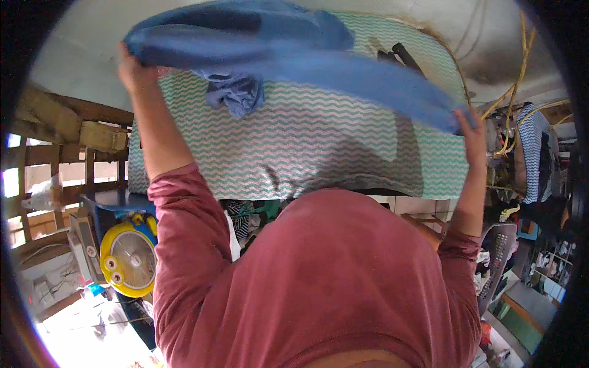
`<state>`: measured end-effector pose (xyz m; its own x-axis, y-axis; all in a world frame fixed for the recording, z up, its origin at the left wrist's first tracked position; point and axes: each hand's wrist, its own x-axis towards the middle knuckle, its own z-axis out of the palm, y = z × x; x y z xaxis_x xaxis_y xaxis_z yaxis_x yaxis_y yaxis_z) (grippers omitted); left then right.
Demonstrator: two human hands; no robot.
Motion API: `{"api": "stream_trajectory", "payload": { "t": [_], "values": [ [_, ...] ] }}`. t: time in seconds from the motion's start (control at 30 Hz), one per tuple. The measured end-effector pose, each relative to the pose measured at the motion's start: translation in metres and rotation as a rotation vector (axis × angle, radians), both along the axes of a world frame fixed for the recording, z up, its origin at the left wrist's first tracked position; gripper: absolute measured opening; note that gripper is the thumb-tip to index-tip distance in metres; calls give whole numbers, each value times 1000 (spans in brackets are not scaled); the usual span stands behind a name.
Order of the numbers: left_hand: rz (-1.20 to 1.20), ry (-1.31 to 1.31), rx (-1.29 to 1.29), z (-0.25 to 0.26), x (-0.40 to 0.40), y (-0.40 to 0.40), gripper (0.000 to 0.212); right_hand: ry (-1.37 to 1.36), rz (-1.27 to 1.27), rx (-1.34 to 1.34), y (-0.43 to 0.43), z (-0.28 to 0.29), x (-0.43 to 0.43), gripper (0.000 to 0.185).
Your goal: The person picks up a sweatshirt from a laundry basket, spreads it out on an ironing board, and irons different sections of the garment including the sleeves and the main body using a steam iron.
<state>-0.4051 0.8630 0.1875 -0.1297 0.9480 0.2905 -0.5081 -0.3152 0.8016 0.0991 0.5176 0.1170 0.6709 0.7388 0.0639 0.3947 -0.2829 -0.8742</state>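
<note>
A length of blue cloth (299, 60), seemingly a garment, is stretched between both hands and blurred by motion. My left hand (135, 69) grips its left end at the upper left. My right hand (470, 129) holds the narrower right end. Beneath the cloth lies a padded surface with a green-and-white zigzag cover (294, 142). A crumpled blue-grey fabric bunch (237, 94) rests on that cover, its upper part hidden by the stretched cloth. Beyond the cloth's right half, a dark object with a bar-like handle (407, 57) is partly hidden; I cannot tell what it is.
Yellow cords (517, 87) hang at the upper right near my right hand. To the left stand a yellow character-shaped fan (131, 257) and a wooden lattice (55, 156). At right are a grey perforated plastic chair back (499, 257) and a hanging zigzag-patterned cloth (534, 152).
</note>
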Motion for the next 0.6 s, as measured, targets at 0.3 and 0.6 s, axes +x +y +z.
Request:
{"api": "stream_trajectory", "payload": {
  "t": [0.3, 0.6],
  "values": [
    [77, 495, -264, -140, 19, -132, 42, -513, 113, -180, -100, -79, 93, 23],
    [538, 1036, -144, -200, 4, -184, 23, -168, -23, -152, -125, -84, 61, 17]
  ]
}}
